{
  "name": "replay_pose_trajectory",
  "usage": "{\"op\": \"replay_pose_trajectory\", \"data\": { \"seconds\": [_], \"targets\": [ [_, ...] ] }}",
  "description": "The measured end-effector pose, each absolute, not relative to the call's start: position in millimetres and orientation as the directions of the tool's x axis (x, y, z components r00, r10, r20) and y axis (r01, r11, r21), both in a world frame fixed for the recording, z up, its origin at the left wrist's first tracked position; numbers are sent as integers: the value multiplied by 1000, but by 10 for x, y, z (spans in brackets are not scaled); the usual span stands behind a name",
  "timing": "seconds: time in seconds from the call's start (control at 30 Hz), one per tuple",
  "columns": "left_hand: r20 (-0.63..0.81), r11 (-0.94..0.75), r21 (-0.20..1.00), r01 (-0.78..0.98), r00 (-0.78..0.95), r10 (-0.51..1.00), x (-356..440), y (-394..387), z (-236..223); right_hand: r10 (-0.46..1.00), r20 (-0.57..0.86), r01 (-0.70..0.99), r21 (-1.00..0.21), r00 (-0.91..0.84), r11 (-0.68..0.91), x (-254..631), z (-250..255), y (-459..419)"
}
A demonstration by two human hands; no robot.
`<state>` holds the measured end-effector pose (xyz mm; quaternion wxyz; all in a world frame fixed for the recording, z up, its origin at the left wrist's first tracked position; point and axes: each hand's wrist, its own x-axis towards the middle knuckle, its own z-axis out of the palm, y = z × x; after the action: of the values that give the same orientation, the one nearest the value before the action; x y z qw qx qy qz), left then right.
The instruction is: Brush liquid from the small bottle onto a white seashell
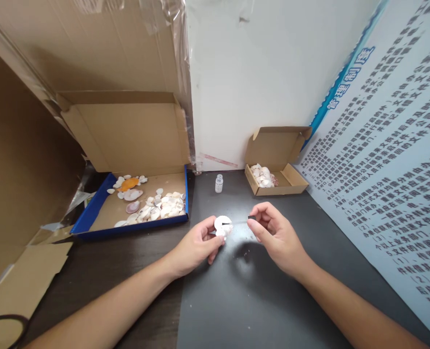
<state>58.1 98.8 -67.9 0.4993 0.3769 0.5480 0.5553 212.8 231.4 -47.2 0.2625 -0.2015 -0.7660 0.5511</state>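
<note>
My left hand [202, 238] is closed on white seashells [221, 224], pinched between thumb and fingers; they look like more than one piece put together. My right hand [278, 237] grips a small black cap [252, 218] between thumb and fingertips. From the cap a thin rod runs left, its dark tip at the shells like a brush; whether it touches them I cannot tell. Behind both hands, a small clear bottle [219, 184] with a white label stands upright without its cap.
To the left, an open blue-edged cardboard box [106, 213] holds many shells [169, 204], among them an orange one [130, 184]. A smaller open box [282, 190] with white shells [262, 175] stands at the back right. Small white crumbs dot the dark mat [229, 310]. A printed panel [392, 160] borders the right side.
</note>
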Motion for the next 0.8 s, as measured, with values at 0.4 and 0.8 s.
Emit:
{"op": "replay_pose_trajectory", "data": {
  "seconds": [0.4, 0.8],
  "targets": [
    [-121, 92, 985, -145, -209, 970, 571, 979, -687, 523, 159, 39, -937, -838, 346, 2128, -483, 2301],
    [-184, 165, 976, -139, -139, 973, 562, 977, -640, 572, 217, 28, -921, -791, 388, 2141, -483, 2319]
  ]
}}
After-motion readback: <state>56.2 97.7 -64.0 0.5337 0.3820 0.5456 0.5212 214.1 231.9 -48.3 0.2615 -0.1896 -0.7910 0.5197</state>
